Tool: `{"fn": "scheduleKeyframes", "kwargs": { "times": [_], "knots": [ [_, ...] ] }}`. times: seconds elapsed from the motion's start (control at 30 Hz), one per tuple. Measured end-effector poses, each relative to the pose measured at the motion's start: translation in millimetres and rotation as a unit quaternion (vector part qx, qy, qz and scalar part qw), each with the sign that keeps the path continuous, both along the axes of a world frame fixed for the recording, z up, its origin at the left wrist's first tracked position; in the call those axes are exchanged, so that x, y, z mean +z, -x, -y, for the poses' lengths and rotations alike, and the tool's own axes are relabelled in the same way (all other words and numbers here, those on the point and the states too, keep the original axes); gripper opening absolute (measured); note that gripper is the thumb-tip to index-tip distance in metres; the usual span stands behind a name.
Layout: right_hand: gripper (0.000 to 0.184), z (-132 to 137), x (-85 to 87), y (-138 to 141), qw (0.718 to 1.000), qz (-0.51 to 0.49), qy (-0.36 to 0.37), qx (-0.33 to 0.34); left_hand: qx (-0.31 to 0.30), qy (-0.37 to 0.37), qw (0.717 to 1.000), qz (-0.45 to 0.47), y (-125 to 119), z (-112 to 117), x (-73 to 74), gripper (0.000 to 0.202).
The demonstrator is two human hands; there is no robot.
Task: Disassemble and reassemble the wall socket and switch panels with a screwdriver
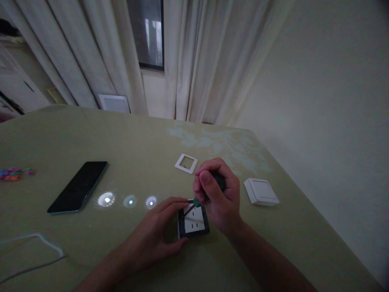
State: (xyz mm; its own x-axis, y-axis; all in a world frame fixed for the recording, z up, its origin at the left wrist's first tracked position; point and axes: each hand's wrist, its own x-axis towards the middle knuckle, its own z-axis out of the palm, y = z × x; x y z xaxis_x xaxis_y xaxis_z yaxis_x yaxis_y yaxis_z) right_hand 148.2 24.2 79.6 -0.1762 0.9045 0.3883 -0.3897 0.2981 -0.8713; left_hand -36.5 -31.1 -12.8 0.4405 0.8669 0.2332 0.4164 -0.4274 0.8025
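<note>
A wall socket (194, 222) with a dark frame and white face lies flat on the green table near me. My left hand (158, 235) grips its left edge between thumb and fingers. My right hand (217, 194) is closed round a short screwdriver (199, 201) with a green and black handle. The screwdriver's dark tip touches the socket's upper left part. A loose white square frame (186, 163) lies just beyond my right hand.
A white wall switch (261, 191) lies to the right. A black phone (79, 185) lies at the left, with small colourful pieces (13, 173) further left and a white cable (33, 247) near the front edge. Curtains and a wall stand behind the table (136, 138).
</note>
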Motion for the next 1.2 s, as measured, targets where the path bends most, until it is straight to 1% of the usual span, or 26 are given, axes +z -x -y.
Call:
{"fn": "scheduleKeyframes", "kwargs": {
  "times": [0.1, 0.2, 0.27, 0.33, 0.43, 0.53, 0.6, 0.63, 0.7, 0.77, 0.83, 0.93, 1.0, 1.07, 1.13, 1.2],
  "knots": [
    [0.017, 2.0, -1.3, -0.5, 1.0, 0.012, -0.005, 0.005, 0.006, -0.011, 1.0, -0.007, 0.7, 0.5, -1.0, 0.073],
    [0.015, 4.8, -2.0, -1.8, 1.0, 0.014, -0.02, 0.016, 0.012, -0.013, 1.0, -0.012, -0.1, 1.6, 1.3, 0.072],
    [0.018, 7.0, -0.6, -3.8, 0.998, 0.01, -0.04, 0.055, 0.016, -0.013, 1.0, -0.012, -1.5, 2.5, 3.7, 0.074],
    [0.025, 8.9, 2.6, -6.9, 0.993, 0.016, -0.061, 0.102, 0.023, -0.018, 1.0, -0.005, -2.6, 3.0, 4.9, 0.074],
    [0.025, 10.2, 9.3, -12.4, 0.984, 0.065, -0.101, 0.132, 0.026, -0.018, 0.999, 0.001, -2.9, 3.3, 3.7, 0.075],
    [0.027, 8.7, 15.6, -18.0, 0.969, 0.132, -0.178, 0.111, 0.019, -0.024, 0.999, -0.009, -2.3, 3.4, 2.0, 0.079],
    [0.028, 6.6, 18.9, -21.7, 0.951, 0.172, -0.241, 0.087, 0.018, -0.03, 0.999, -0.021, -2.2, 3.6, 2.1, 0.08],
    [0.029, 5.5, 20.4, -23.6, 0.942, 0.191, -0.264, 0.079, 0.017, -0.03, 0.999, -0.027, -2.2, 3.7, 2.4, 0.079],
    [0.032, 3.8, 23.0, -27.2, 0.929, 0.223, -0.286, 0.077, 0.015, -0.026, 0.999, -0.031, -2.1, 3.3, 2.4, 0.077],
    [0.033, 2.9, 24.9, -30.7, 0.924, 0.228, -0.298, 0.077, 0.016, -0.026, 0.999, -0.025, -1.5, 2.2, 0.9, 0.08],
    [0.033, 2.9, 26.0, -34.0, 0.927, 0.217, -0.297, 0.08, 0.021, -0.022, 0.999, -0.021, -0.7, 0.6, -1.4, 0.085],
    [0.036, 4.1, 27.0, -39.0, 0.937, 0.222, -0.253, 0.091, 0.025, 0.0, 0.999, -0.021, -0.2, -1.5, -3.3, 0.085],
    [0.035, 4.5, 28.3, -42.0, 0.937, 0.242, -0.238, 0.088, 0.029, 0.013, 0.999, -0.015, -0.8, -1.8, -2.9, 0.084],
    [0.031, 4.3, 31.3, -44.6, 0.93, 0.26, -0.246, 0.083, 0.034, 0.022, 0.999, -0.002, -1.8, -1.3, -2.5, 0.084],
    [0.027, 3.9, 36.1, -46.6, 0.918, 0.276, -0.268, 0.092, 0.041, 0.032, 0.999, 0.006, -2.8, -0.2, -3.1, 0.08],
    [0.03, 4.2, 41.5, -48.2, 0.904, 0.291, -0.293, 0.112, 0.044, 0.038, 0.998, 0.008, -3.3, 1.0, -5.3, 0.08]
  ]
}}
